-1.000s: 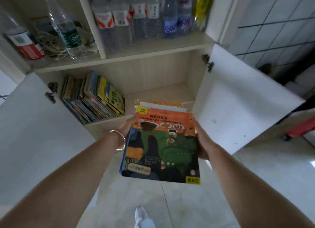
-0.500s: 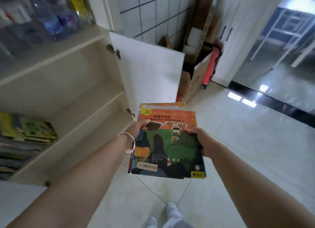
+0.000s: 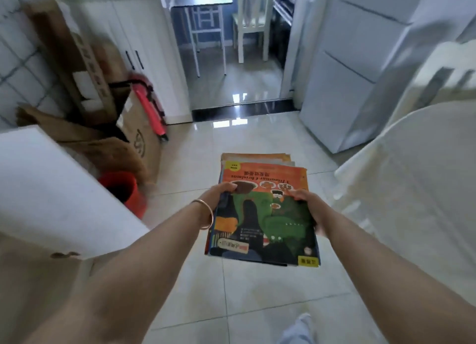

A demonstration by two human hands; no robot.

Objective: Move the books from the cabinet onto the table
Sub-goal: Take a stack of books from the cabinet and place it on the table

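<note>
Orange-green book stack point(image 3: 262, 215) flat, long axis pointing away; left hand point(image 3: 219, 193), right hand point(image 3: 307, 206) pinch sides.

My left hand point(image 3: 221, 191) and right hand point(image 3: 306, 202) on opposite edges of my stack of thin picture books point(image 3: 262, 215), white-draped table point(image 3: 417, 189) to its right, open brown cardboard box point(image 3: 139, 135) far left, red plastic bucket point(image 3: 123, 189) near that box, white cabinet door point(image 3: 51, 189) at my near left.

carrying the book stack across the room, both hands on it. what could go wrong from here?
1. The stack of books is uneven, with lower books poking out at the far end; the left hand and right hand grip only its sides, so one could slide out.
2. The open cabinet door sits close to the left arm; a bump seems possible.
3. The floor looks glossy, so slipping is a risk.
</note>
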